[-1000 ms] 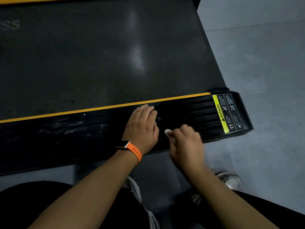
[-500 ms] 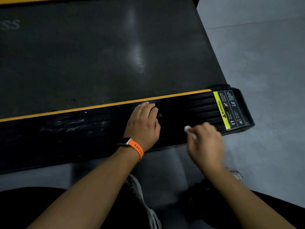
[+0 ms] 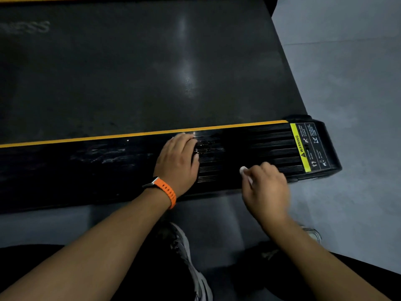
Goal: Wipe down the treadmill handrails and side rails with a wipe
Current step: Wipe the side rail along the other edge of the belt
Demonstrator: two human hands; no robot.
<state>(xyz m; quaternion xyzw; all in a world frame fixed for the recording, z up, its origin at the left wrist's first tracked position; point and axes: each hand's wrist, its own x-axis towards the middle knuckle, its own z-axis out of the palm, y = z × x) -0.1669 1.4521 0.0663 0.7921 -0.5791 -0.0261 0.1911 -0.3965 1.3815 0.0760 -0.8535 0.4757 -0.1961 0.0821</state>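
Two hands are on the near side rail (image 3: 260,146), a long black strip running across the middle of the frame from the left edge to the right. Its surface is moulded plastic with fine lengthwise ribs. The ribs show pale scuff marks toward the left and a small glossy, wet-looking patch just right of the left hand (image 3: 178,158).

A thin orange stripe (image 3: 130,134) borders the rail's far edge. Beyond it lies the running belt (image 3: 130,72), dark, matt and finely textured, with a soft streak of reflected light. The rail ends at right centre in a rounded black end cap (image 3: 332,148) carrying a yellow and black warning label (image 3: 308,146). Grey, smooth floor (image 3: 347,83) fills the right side of the frame.

The left hand lies palm down on the rail, fingers extended and close together, holding nothing. An orange perforated watch strap (image 3: 168,192) circles its wrist.

The right hand (image 3: 265,187) is slightly blurred. Its fingers are curled into a loose fist round the wipe (image 3: 244,171), a small white wad. Only one corner of the wipe protrudes at the upper left of the fist, and the remainder is hidden inside the grip. The fist sits over the near edge of the rail, between the left hand and the warning label. Contact between wipe and rail cannot be confirmed.

Two shoes show in the lower frame: one (image 3: 186,246) at lower centre, the other (image 3: 312,234) at lower right.
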